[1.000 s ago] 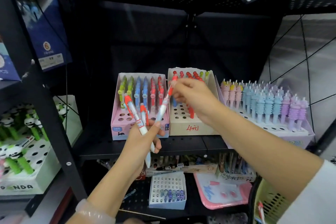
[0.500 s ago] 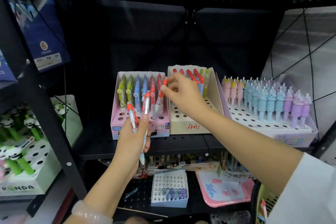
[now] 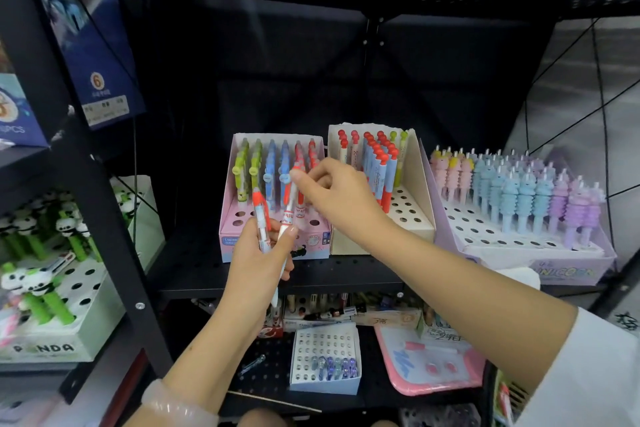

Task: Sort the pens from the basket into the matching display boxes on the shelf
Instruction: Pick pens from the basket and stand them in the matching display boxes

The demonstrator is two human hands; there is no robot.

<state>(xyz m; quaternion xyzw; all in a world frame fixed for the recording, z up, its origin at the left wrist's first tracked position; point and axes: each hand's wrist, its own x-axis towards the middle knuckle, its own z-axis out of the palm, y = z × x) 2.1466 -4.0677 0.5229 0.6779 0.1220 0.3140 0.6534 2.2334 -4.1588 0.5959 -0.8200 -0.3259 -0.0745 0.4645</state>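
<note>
My left hand (image 3: 258, 263) grips two red-capped white pens (image 3: 260, 215) upright in front of the pink display box (image 3: 317, 241), which holds rows of green, blue and red pens. My right hand (image 3: 337, 196) reaches across from the right. Its thumb and forefinger pinch the red top of the right one of those pens (image 3: 289, 208), just in front of the box's red rows. A corner of the yellow-green basket (image 3: 502, 395) shows at the bottom right, with a red pen in it.
A beige box (image 3: 381, 239) of red-topped pens stands right of the pink one, then a purple unicorn pen box (image 3: 561, 270). A panda pen box (image 3: 52, 347) sits on the left shelf. Below are a small white box (image 3: 325, 357) and a pink tray (image 3: 433, 374).
My right hand set its red pen into the pink box, then moved left and down onto the top of a pen in my left hand. My left hand rose a little toward the box.
</note>
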